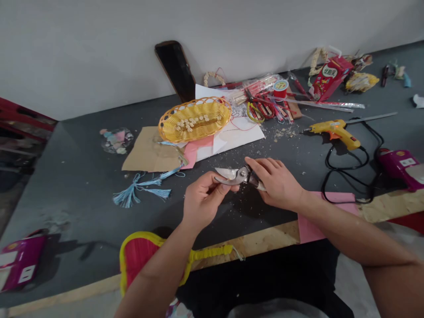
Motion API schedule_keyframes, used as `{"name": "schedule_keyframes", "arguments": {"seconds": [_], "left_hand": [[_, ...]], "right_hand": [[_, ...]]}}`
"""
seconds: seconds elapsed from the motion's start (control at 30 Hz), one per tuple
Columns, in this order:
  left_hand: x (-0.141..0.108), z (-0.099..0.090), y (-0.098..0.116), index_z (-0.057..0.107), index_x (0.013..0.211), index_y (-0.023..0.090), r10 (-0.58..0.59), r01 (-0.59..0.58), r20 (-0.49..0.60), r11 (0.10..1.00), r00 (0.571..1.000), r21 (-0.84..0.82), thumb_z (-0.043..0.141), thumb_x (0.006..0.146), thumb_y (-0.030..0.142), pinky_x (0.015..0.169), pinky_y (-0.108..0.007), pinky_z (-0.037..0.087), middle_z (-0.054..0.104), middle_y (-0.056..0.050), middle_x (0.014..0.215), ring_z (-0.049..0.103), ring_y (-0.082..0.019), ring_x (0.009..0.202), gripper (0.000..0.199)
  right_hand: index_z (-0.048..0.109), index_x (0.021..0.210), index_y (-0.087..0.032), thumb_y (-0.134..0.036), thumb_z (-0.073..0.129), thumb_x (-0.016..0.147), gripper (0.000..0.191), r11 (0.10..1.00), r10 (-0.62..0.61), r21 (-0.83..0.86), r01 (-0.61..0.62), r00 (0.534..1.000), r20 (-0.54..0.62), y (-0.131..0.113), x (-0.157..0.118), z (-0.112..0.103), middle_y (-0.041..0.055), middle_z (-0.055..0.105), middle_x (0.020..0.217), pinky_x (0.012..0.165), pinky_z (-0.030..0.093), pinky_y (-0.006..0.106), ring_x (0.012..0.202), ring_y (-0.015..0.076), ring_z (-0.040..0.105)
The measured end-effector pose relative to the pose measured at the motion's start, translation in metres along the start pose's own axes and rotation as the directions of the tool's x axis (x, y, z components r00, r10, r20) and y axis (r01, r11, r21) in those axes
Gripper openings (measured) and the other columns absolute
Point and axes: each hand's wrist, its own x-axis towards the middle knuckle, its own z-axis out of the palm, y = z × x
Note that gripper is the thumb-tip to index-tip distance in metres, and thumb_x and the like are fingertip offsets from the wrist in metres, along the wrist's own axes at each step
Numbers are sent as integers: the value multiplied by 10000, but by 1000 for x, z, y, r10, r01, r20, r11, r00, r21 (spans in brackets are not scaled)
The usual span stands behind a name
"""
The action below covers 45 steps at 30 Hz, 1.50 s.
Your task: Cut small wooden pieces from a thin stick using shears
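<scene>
Head view has the right hand (276, 181) gripping shears (237, 175) at twelve o'clock, the left hand (202, 201) curled at their nine-o'clock end, its hold unclear, while bits (190, 125) in the eleven-o'clock basket (208, 129) suggest partial progress, the remainder untellable.

Looking forward and down from the wearer's head — facing the pale wall (99, 53) across the dark table (82, 181), seeing left hand (202, 201) and right hand (280, 183) from nearby.
</scene>
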Motion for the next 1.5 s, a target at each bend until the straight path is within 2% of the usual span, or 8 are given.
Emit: {"name": "schedule_keyframes", "arguments": {"seconds": [0.13, 0.3, 0.6, 0.83, 1.03, 1.17, 1.33, 1.5], "left_hand": [[0, -4, -4, 694, 808, 169, -102, 123, 116, 974, 988, -192, 739, 825, 371, 381, -177, 242, 755, -47, 683, 334, -31, 384, 208], [3, -5, -4, 695, 793, 152, -176, 241, 208, 907, 962, -345, 787, 773, 341, 381, -176, 212, 740, -64, 647, 319, -24, 375, 211], [6, -2, -4, 677, 780, 139, -217, 287, 215, 877, 952, -386, 815, 740, 337, 377, -177, 180, 727, -73, 619, 290, -17, 360, 244], [5, -9, -4, 685, 781, 129, -166, 250, 285, 923, 944, -291, 761, 800, 377, 373, -187, 198, 711, -72, 614, 309, -22, 369, 261], [6, -4, -4, 643, 780, 156, -55, 65, 71, 988, 996, -142, 761, 804, 352, 413, -196, 348, 759, -70, 722, 459, -59, 418, 230], [4, -2, -2, 635, 758, 161, -10, 10, -15, 999, 1000, -34, 734, 831, 347, 440, -205, 382, 761, -67, 729, 488, -67, 432, 223], [3, -5, 0, 646, 771, 146, -159, 189, 132, 946, 979, -262, 785, 767, 388, 350, -195, 242, 732, -73, 637, 339, -38, 342, 279], [5, -5, 4, 655, 743, 137, -228, 292, 208, 884, 951, -364, 833, 709, 362, 343, -184, 196, 720, -75, 600, 321, -29, 333, 289]], "right_hand": [[315, 1500, -126, -201, 522, 823, 712, 1000, -29, 8, 29, 999, 12, -1, -1, -2, 166, 590, 1311, 904, 442, 440, 1100, 297, 559], [323, 1495, -130, -161, 517, 808, 715, 999, -30, 26, 30, 1000, 7, -1, -2, 0, 165, 589, 1287, 876, 463, 437, 1097, 303, 555], [403, 1429, -128, -109, 506, 757, 679, 997, -4, 82, 1, 999, 43, -1, -5, 1, 163, 610, 1183, 858, 489, 445, 1061, 302, 578], [400, 1440, -143, -98, 540, 721, 734, 989, -96, 120, 88, 994, 55, 7, -4, 0, 162, 597, 1250, 889, 484, 441, 1079, 293, 577], [355, 1479, -145, -161, 517, 803, 695, 997, 1, 72, 0, 1000, -14, 4, -1, 3, 164, 597, 1262, 870, 476, 448, 1106, 307, 560], [319, 1499, -137, -161, 509, 810, 715, 999, 19, 38, -20, 1000, 8, 0, 0, 2, 171, 581, 1298, 880, 463, 452, 1115, 311, 542], [275, 1521, -152, -168, 517, 820, 742, 1000, -11, 29, 10, 1000, 29, -2, -2, -2, 164, 570, 1316, 898, 450, 459, 1111, 308, 535], [289, 1515, -155, -138, 528, 779, 773, 999, -18, 48, 16, 999, 45, -2, -2, -1, 158, 576, 1276, 883, 463, 440, 1089, 300, 546]]}}
